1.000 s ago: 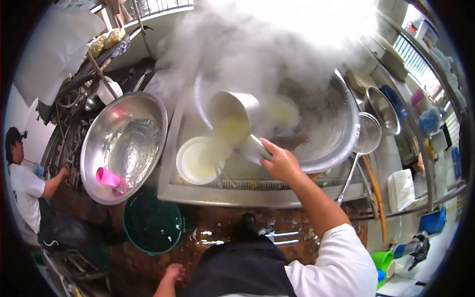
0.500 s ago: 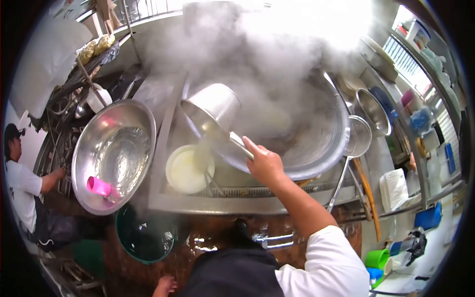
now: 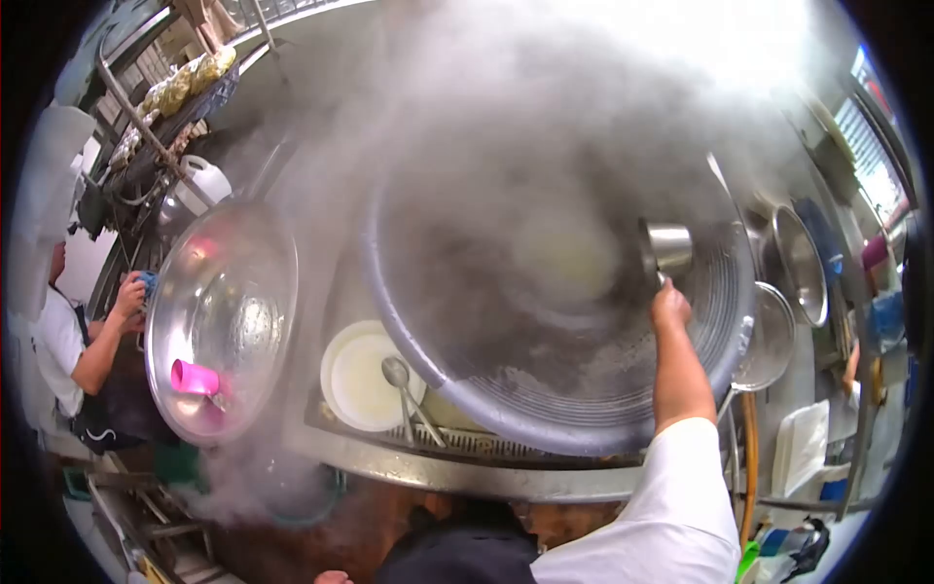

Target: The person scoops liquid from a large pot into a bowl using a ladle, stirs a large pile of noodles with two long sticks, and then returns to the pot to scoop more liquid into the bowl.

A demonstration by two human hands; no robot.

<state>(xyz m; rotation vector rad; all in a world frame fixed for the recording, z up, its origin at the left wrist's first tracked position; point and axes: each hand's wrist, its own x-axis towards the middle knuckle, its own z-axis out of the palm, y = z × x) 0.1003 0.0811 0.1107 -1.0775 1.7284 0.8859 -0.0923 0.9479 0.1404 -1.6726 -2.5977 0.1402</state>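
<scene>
My right hand (image 3: 669,306) is closed round the handle of a metal dipper (image 3: 669,247), held over the right side of a huge steaming wok (image 3: 428,346). Steam hides much of the wok's inside and the dipper's contents. At the wok's left front stands a white basin (image 3: 336,384) of pale liquid, with a metal ladle (image 3: 396,372) leaning across its rim. Only a sliver of my left hand (image 3: 334,577) shows at the bottom edge, well below the basin; its fingers cannot be made out.
Left of the stove, a large metal bowl (image 3: 175,321) carries a pink cup (image 3: 195,378). Beyond it a person (image 3: 78,341) holds something blue. A wire strainer (image 3: 766,341) and another metal bowl (image 3: 800,263) lie along the right. Below, steam veils a green tub (image 3: 316,496).
The dipper, tipped over the white basin and pouring before, has moved right and over the wok in my right hand. My left hand has dropped lower. The other person's hands are higher.
</scene>
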